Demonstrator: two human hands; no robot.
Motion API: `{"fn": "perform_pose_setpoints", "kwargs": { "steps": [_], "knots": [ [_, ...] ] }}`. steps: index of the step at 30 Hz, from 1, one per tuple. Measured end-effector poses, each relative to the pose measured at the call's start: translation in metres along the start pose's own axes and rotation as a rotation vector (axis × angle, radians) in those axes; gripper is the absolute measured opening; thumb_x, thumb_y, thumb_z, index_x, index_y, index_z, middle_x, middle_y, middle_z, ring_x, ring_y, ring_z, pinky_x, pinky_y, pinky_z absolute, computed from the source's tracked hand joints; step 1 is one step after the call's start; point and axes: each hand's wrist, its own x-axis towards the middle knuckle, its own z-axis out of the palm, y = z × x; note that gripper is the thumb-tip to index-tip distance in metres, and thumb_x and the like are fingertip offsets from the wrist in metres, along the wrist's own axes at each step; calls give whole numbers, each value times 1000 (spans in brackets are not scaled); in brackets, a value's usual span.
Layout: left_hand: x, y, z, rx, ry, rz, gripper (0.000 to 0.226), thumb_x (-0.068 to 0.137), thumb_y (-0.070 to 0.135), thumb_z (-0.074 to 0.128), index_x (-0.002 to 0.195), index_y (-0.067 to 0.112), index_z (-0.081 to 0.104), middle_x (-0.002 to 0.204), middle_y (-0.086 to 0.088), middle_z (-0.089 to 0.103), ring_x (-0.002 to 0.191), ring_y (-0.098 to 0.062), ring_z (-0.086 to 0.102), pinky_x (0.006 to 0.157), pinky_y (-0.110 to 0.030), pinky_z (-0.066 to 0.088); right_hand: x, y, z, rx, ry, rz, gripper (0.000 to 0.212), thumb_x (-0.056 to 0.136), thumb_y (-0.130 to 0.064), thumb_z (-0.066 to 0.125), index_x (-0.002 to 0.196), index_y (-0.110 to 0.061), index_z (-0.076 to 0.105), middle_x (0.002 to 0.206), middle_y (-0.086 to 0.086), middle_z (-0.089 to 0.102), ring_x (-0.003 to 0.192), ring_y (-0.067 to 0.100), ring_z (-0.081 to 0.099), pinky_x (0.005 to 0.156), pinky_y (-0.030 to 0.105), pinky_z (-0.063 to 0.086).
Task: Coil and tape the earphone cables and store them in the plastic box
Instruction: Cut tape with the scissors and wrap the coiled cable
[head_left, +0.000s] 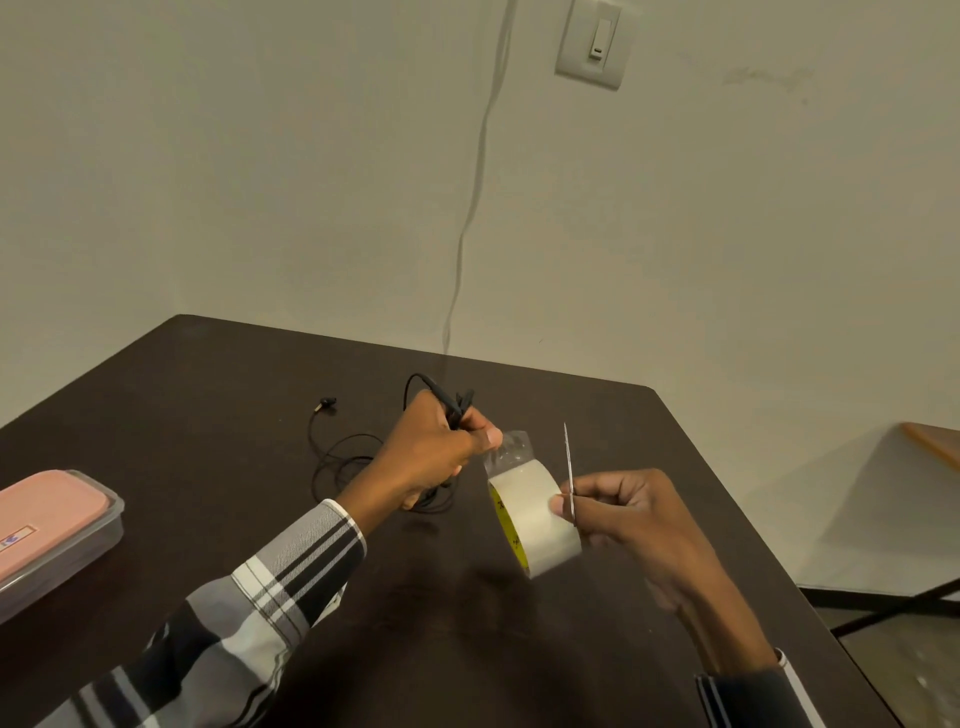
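My left hand (434, 452) is raised over the dark table (208, 519), gripping a coiled black earphone cable (441, 397) and pinching the free end of clear tape (511, 447) between thumb and finger. The tape strip runs down to the tape roll (535, 517), which hangs between my hands. My right hand (631, 512) holds thin scissors (570, 470), blades pointing up, right beside the roll. A second black earphone cable (337, 449) lies loose on the table behind my left hand, its plug (324, 404) at the far left.
A clear plastic box with a pink lid (52, 525) sits at the table's left edge. A thin wire (475, 187) hangs down the wall behind the table. A second table (930, 441) stands at the right, past the table's edge.
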Motion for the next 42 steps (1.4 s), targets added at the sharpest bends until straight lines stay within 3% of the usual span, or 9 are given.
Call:
{"fn": "perform_pose_setpoints", "kwargs": {
  "steps": [4, 12, 16, 20, 24, 27, 32, 39, 42],
  "knots": [
    [-3, 6, 2, 83, 5, 41, 19, 87, 12, 73, 67, 12, 70, 55, -3, 58, 40, -4, 46, 46, -17, 40, 0, 2, 4, 17, 20, 50, 6, 83, -9, 76, 81, -9, 80, 83, 7, 77, 78, 22, 73, 67, 33, 55],
    [-2, 10, 1, 173, -12, 64, 18, 88, 15, 72, 71, 9, 70, 44, 9, 52, 38, -5, 48, 48, -21, 46, 2, 9, 11, 73, 15, 152, 12, 84, -6, 75, 86, 5, 75, 85, 24, 74, 70, 23, 68, 60, 28, 56],
    [4, 16, -6, 297, -141, 75, 15, 88, 26, 73, 76, 16, 71, 71, -11, 72, 47, -10, 58, 62, -33, 57, 1, 13, 8, 89, -20, 169, 22, 82, -9, 78, 97, 4, 70, 85, 20, 76, 71, 24, 71, 62, 29, 60],
    [10, 23, -10, 320, -236, 115, 17, 80, 31, 81, 74, 18, 71, 100, 0, 75, 46, -7, 57, 55, -20, 50, 4, 15, -3, -7, 4, 103, 37, 73, -23, 86, 97, -1, 68, 77, 11, 72, 69, 16, 66, 65, 28, 58],
    [15, 27, -11, 345, -284, 128, 14, 83, 28, 79, 77, 18, 72, 104, 4, 74, 46, -6, 57, 54, -17, 48, 11, 16, -21, -83, -29, 46, 52, 63, -39, 93, 94, -5, 68, 77, 9, 68, 69, 15, 64, 73, 40, 60],
    [17, 28, -10, 361, -304, 147, 13, 84, 30, 77, 77, 22, 71, 102, 1, 75, 45, -5, 56, 56, -20, 50, 15, 19, -27, -137, -55, 3, 61, 53, -47, 92, 93, -8, 68, 84, 10, 72, 73, 18, 66, 73, 36, 59],
    [16, 31, -7, 368, -342, 184, 13, 84, 29, 77, 77, 20, 72, 100, 3, 75, 48, -7, 57, 54, -16, 47, 17, 31, -8, -118, -107, -44, 46, 67, -25, 92, 102, -7, 67, 99, 2, 76, 94, 15, 72, 83, 26, 57],
    [16, 33, -12, 390, -297, 189, 12, 85, 28, 77, 80, 17, 72, 117, 10, 69, 48, -6, 60, 59, -15, 48, 14, 42, 26, 210, -44, 56, 26, 78, -10, 82, 99, -3, 67, 81, 12, 71, 74, 17, 66, 65, 23, 53],
    [18, 30, -15, 384, -273, 149, 14, 84, 29, 77, 83, 16, 74, 123, 7, 68, 49, -8, 63, 77, -25, 51, 13, 39, 36, 251, -42, 53, 29, 79, -7, 80, 102, 2, 64, 81, 18, 71, 76, 19, 69, 68, 23, 54]
  ]
}}
